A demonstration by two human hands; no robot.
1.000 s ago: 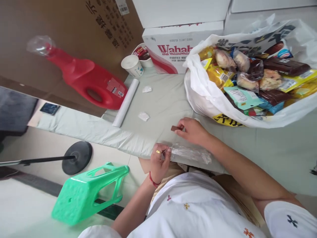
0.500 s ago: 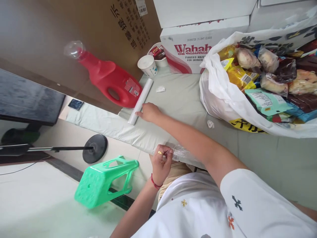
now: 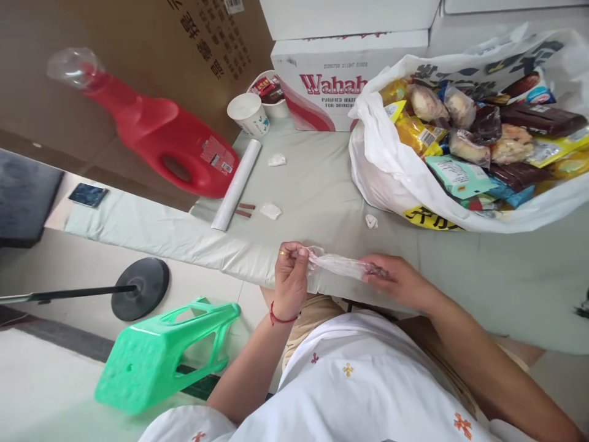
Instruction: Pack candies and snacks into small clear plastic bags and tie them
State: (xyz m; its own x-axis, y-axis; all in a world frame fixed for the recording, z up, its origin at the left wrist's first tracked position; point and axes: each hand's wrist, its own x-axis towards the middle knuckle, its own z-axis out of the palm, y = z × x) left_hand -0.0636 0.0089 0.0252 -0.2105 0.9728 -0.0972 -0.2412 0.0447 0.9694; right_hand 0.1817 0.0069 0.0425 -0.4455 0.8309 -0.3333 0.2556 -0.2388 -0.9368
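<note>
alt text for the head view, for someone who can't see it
Both hands, left and right, hold a clear wrapper at the table edge. Beyond lie a white roll, two brown sticks, a red jug and a snack bag.

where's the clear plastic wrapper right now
In the head view the clear plastic wrapper is stretched between the left hand and the right hand, at the near edge of the table.

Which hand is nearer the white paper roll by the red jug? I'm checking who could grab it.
Left. The left hand pinches the clear wrapper at the table edge, below the white paper roll; the right hand grips the wrapper's other end, farther off.
</note>
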